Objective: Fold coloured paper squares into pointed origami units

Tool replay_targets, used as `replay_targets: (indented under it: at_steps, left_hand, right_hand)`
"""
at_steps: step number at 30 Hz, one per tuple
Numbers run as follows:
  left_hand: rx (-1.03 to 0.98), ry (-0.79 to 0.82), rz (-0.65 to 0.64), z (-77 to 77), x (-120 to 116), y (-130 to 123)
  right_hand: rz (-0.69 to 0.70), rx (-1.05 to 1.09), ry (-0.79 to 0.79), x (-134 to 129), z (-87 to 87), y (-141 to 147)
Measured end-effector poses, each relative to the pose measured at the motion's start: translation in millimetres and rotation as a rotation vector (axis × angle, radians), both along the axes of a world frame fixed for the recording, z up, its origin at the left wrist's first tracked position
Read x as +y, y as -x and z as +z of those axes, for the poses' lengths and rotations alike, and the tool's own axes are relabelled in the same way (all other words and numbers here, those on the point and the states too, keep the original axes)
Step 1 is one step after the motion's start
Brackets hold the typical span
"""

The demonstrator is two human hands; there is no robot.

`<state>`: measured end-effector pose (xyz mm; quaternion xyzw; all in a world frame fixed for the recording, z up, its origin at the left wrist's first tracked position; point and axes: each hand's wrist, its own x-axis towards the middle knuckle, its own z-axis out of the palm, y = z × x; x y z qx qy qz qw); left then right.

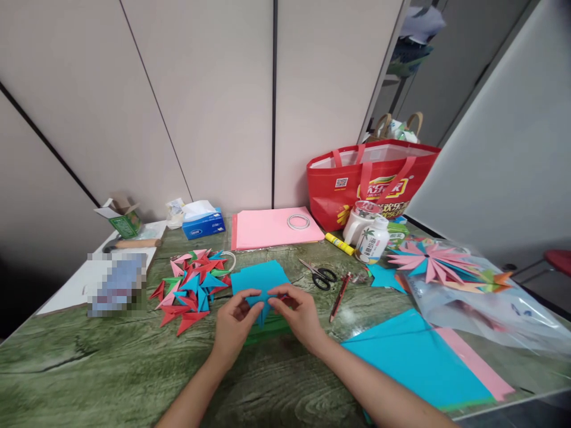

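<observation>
A small folded blue paper (pixel 262 314) is pinched between my two hands near the middle of the table. My left hand (pixel 235 324) grips its left side with thumb and forefinger. On its right side, my right hand (pixel 298 312) holds it the same way. Blue paper sheets (pixel 261 274) lie flat just behind my fingers, and some green paper (pixel 270 328) shows beneath my hands. To the left sits a pile of folded red, blue, pink and green paper pieces (pixel 196 288). Black-handled scissors (pixel 322 277) and a red pen (pixel 340 297) rest to the right.
Pink sheets (pixel 272 229) with a ring lie at the back, beside a blue tissue box (pixel 204 226). A yellow glue stick (pixel 339 244), white bottle (pixel 372 241) and red bag (pixel 328 193) stand right. Large blue sheets (pixel 414 362) and a paper flower (pixel 426 258) are farther right.
</observation>
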<state>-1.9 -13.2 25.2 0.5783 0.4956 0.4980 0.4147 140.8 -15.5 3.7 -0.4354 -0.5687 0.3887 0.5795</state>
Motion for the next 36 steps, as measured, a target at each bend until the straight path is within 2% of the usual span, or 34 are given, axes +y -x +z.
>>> replay_targets:
  at_steps: [4,10,14,18,20,23,25,29,32,36]
  left_hand:
    - [-0.012,0.019,0.006,0.4,0,0]
    - [0.049,0.005,0.051,-9.1,3,4]
    - [0.031,-0.071,-0.008,-10.7,3,5]
    - [0.039,-0.158,-0.069,-9.0,0,4]
    - [0.063,-0.218,-0.043,-9.4,-1,3]
    - [0.082,-0.281,0.091,-10.2,0,2]
    - [0.035,-0.235,0.133,-9.4,1,2]
    - [-0.102,-0.020,0.055,-4.2,2,1]
    - [-0.156,0.046,0.016,-0.8,0,-1]
    - [-0.186,0.059,-0.011,-1.3,-1,-1]
  right_hand:
    - [-0.024,-0.034,-0.018,1,-0.7,-1]
    - [-0.006,-0.070,-0.062,0,0.5,-1]
    - [0.023,-0.143,-0.091,-2,3.7,-1]
    - [-0.037,-0.216,-0.224,-4,5.1,0]
    - [-0.067,-0.212,-0.285,-6,5.0,0]
    - [-0.104,-0.200,-0.349,-8,4.6,0]
    - [-0.128,-0.224,-0.397,-8,4.8,-1]
    - [-0.126,-0.285,-0.437,-8,5.6,-1]
    - [-0.108,-0.269,-0.400,-8,4.7,1]
    - [-0.061,-0.133,-0.253,-6,0.2,3]
